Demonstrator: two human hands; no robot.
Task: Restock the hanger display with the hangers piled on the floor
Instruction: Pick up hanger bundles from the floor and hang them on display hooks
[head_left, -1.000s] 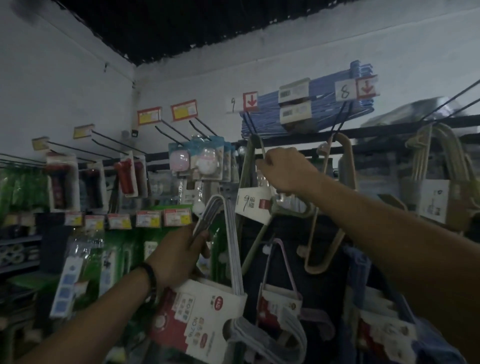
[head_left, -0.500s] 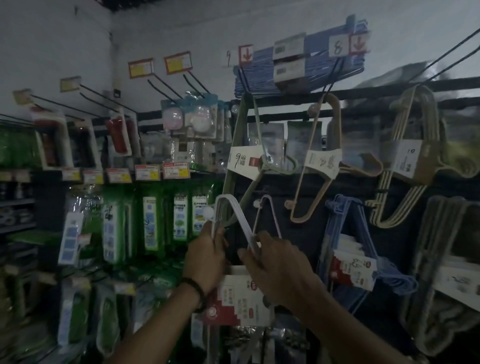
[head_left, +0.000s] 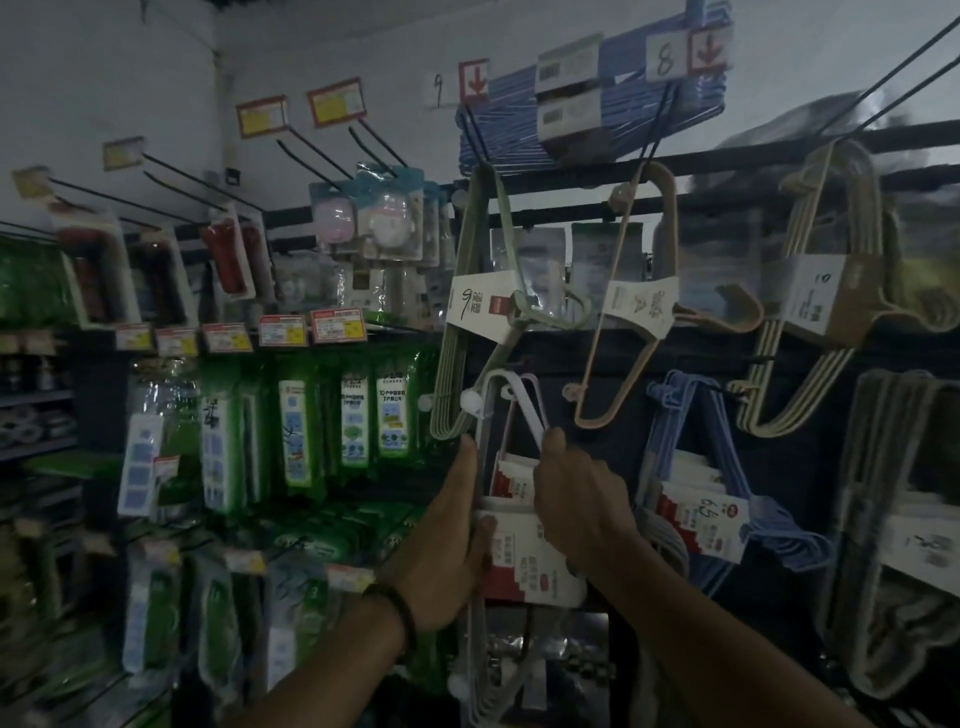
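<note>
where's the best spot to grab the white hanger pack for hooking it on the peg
Take the white hanger pack by its bare side bars above the card, coming from the front and below. The right hand pinches there; the left hand holds lower, beside the card. The narrow top loop probably has to stay free for the peg.

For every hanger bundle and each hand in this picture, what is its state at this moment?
white hanger bundle, held up by both hands; hooked or not, cannot tell.
left hand, grips the white hanger bundle at its label.
right hand, pinches the same bundle near its top.
green hanger bundle, hangs untouched, upper row.
beige hanger bundle, hangs untouched, upper row.
blue hanger bundle, hangs untouched, lower row.
</note>
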